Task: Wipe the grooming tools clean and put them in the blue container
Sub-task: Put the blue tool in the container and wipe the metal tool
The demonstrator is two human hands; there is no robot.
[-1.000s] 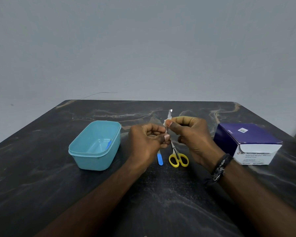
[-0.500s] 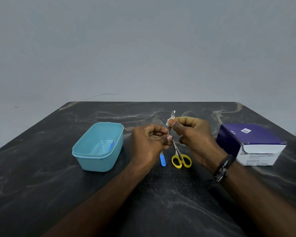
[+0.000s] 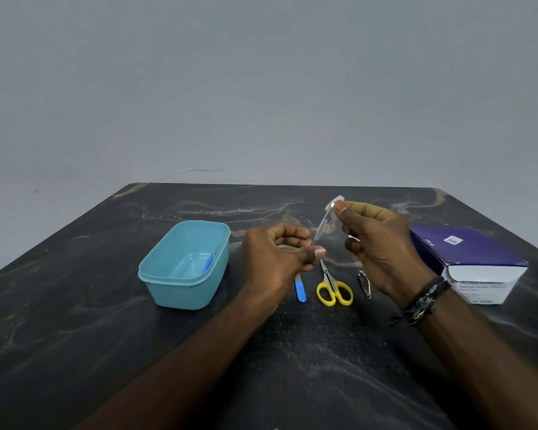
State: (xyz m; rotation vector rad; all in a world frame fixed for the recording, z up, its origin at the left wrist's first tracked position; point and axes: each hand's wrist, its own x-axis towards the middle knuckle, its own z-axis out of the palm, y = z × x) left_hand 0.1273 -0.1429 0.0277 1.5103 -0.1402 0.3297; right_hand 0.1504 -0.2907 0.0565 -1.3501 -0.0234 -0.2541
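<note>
We see the wipe stroke reach the tool's far end: the right hand [image 3: 382,246], which half a second ago pinched the small white wipe [image 3: 334,203] low on the slim metal tweezers-like tool [image 3: 322,226], now pinches it around the tool's upper tip, raised and shifted to the right. The left hand [image 3: 277,256] grips the tool's lower end between curled fingers and thumb, holding it tilted above the dark marbled counter [image 3: 75,321]. We judge this tool nearly clean and due next for the light-blue plastic container [image 3: 184,293], which stands to the left and already holds one blue-handled tool [image 3: 207,264]. With the right hand lifted, a small metal nail clipper [image 3: 364,282] now shows on the counter beside the yellow-handled scissors [image 3: 334,290] and a blue-handled file [image 3: 300,288]; these three lie between the hands, untouched, so most of the task remains. A purple and white box of swabs [image 3: 466,259] stands at the right.
</note>
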